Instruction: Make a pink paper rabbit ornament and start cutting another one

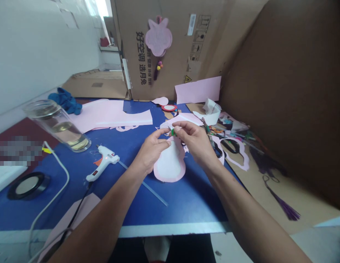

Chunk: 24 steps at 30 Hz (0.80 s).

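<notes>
Above the blue table, a pink gourd-shaped piece with a white inner layer (170, 160) hangs between my hands. My left hand (154, 148) grips its upper left edge, thumb on the white face. The fingers of my right hand (192, 140) pinch a small green item (172, 132) at the top of the piece; what it is exactly is too small to tell. A white glue gun (103, 162) with a clear glue stick lies on the table, left of my left forearm.
A glass jar of yellowish liquid (63, 128), black tape (29, 185) and a white cable are at the left. Pink sheets (109, 114) lie at the back. Scissors, paper scraps and a purple tassel (285, 206) lie right. A pink ornament (159, 38) hangs on the cardboard (175, 73).
</notes>
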Motion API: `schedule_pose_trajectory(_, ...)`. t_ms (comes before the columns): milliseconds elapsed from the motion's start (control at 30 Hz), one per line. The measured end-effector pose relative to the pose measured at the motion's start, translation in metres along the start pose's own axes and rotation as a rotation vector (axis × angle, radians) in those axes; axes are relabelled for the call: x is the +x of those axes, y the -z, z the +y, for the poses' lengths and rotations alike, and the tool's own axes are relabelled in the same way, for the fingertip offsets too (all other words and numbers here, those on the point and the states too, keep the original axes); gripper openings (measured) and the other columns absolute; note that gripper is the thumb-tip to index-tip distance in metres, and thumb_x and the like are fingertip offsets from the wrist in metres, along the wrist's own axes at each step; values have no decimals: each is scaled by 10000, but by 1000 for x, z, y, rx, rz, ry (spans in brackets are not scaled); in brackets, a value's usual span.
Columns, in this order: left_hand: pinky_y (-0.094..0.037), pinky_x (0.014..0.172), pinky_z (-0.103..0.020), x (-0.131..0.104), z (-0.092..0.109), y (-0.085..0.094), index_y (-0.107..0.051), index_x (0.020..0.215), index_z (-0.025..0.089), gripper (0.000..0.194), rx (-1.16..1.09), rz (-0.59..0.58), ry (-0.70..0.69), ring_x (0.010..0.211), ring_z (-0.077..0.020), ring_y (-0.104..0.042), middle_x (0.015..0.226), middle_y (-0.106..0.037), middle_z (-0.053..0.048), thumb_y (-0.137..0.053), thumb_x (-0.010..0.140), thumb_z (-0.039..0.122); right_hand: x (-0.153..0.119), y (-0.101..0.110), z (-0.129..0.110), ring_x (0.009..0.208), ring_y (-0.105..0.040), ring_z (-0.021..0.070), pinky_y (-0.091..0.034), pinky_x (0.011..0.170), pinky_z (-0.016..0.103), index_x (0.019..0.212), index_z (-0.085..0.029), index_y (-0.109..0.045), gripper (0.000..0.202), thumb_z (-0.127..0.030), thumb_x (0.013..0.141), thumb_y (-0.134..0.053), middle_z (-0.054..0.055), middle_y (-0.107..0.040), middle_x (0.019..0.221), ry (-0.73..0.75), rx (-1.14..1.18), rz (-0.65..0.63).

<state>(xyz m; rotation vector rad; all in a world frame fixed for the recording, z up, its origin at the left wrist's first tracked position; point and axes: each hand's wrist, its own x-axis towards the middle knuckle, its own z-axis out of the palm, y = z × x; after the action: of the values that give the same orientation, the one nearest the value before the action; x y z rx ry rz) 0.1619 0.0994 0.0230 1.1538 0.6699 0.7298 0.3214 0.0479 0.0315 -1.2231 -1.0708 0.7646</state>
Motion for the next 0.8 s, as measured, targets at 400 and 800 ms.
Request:
schedule_pose_trajectory(400,-501,576,-287,-2,2,-1,-638,1352,176,595,-13,-14,-21,571,-191,-677,756,-769,-34,-769,774,215,0,-1,2,637,-570,124,-449,592,272,1135,-187,-737,510,-377,706,-937,-41,-663,763,-37,46,-58)
schedule_pose_trajectory(800,-437,542,-252,-2,-4,0,-626,1468,200,660,159,-71,-82,559,-157,-647,848,-786,-41,-748,820,199,1,5,-10,542,-513,123,-386,513,272,1115,-172,-737,507,-375,692,-928,-57,-630,628,-43,-60,1)
